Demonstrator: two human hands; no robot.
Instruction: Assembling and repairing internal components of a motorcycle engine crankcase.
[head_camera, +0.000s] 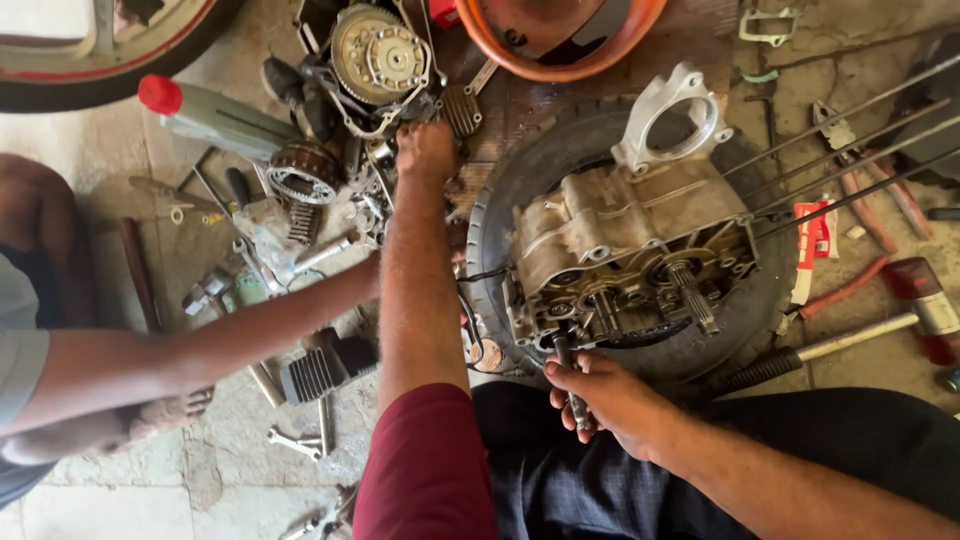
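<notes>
Where cracked concrete floor (200, 470) meets a wooden board (520, 110), crowded with oily parts: clutch drum (378, 52), ringed gear (303, 170), grey bottle (215, 118) with a red cap, spanner (295, 443), footpeg (325, 368). Engine case (630, 255) resting on a tyre (500, 210) laid flat, just ahead of the knees. Right hand (600, 395) closed around a metal shaft (568, 375) at the case's near edge. Left hand (427, 150) stretched far forward into the parts pile, fingers curled down; grip impossible to tell. Another person's arm (240, 335) crossing from the left, beneath that forearm. Long rods (850, 150) fanning off right beside a hammer (850, 340). Little bare floor except near left.
</notes>
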